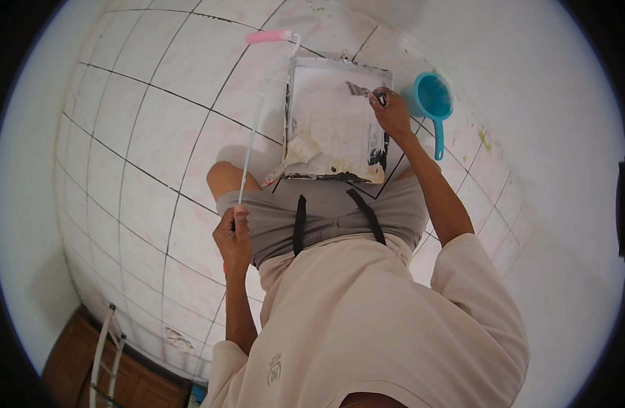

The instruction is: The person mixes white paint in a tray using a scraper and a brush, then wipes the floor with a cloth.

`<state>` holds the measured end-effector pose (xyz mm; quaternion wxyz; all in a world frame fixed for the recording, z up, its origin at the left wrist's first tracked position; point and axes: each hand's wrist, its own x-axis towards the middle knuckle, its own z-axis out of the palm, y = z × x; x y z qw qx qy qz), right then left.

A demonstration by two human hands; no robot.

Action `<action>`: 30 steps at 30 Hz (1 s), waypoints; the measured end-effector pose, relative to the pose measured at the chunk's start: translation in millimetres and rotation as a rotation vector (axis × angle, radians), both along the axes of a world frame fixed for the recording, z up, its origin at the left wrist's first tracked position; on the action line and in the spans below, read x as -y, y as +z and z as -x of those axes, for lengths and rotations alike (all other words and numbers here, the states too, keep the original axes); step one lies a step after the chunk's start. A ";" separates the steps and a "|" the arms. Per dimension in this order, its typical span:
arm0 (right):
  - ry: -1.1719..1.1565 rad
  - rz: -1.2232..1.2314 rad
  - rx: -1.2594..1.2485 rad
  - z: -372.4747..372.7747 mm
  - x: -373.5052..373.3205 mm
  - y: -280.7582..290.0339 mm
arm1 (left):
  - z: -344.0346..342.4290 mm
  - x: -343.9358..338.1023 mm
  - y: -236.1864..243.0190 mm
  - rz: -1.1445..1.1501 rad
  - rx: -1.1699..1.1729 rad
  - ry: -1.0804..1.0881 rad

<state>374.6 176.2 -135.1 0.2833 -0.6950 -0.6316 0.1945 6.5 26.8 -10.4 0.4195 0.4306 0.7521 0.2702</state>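
A square, shallow paint tray (339,179), its rim crusted black and its inside coated white, sits on the pale tiled floor (169,136) in front of the person's knees. Dark patches show in its lower right corner. Lying across its lower left corner is a wide brush with cream bristles (302,147), its red-marked handle sticking out past the rim. The right hand (392,112) is closed around a smaller, dark-handled paintbrush (356,89), bristles over the tray's upper part; contact is unclear. Just right stands a turquoise plastic dipper (414,95) with pale smears inside; its liquid level cannot be told. The left hand (233,228) grips the long, thin white rod of a pink-covered paint roller (268,37), whose head lies beyond the tray's upper left corner.
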 end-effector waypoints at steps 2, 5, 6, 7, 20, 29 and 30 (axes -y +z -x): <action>-0.010 -0.079 0.037 -4.6 7.9 -6.7 | -0.9 2.5 -2.3 -0.011 -0.009 -0.018; 0.059 -0.025 0.217 -3.7 16.7 -12.8 | -1.3 5.0 -5.2 -0.017 0.002 -0.036; 0.109 0.022 0.226 -0.1 20.6 -14.7 | -1.8 5.2 -5.7 -0.018 -0.004 -0.041; 0.161 0.069 0.234 2.5 22.9 -14.2 | -2.5 5.8 -5.9 -0.018 -0.010 -0.043; 0.152 -0.007 0.101 -34.7 18.7 -16.6 | 6.5 20.9 -5.4 0.076 -0.121 -0.197; 0.103 -0.070 0.055 -58.8 -0.3 -3.3 | 5.0 17.9 1.8 0.057 -0.292 -0.589; 0.091 -0.018 0.040 -58.4 0.5 -3.5 | 4.6 17.0 3.3 0.037 -0.334 -0.655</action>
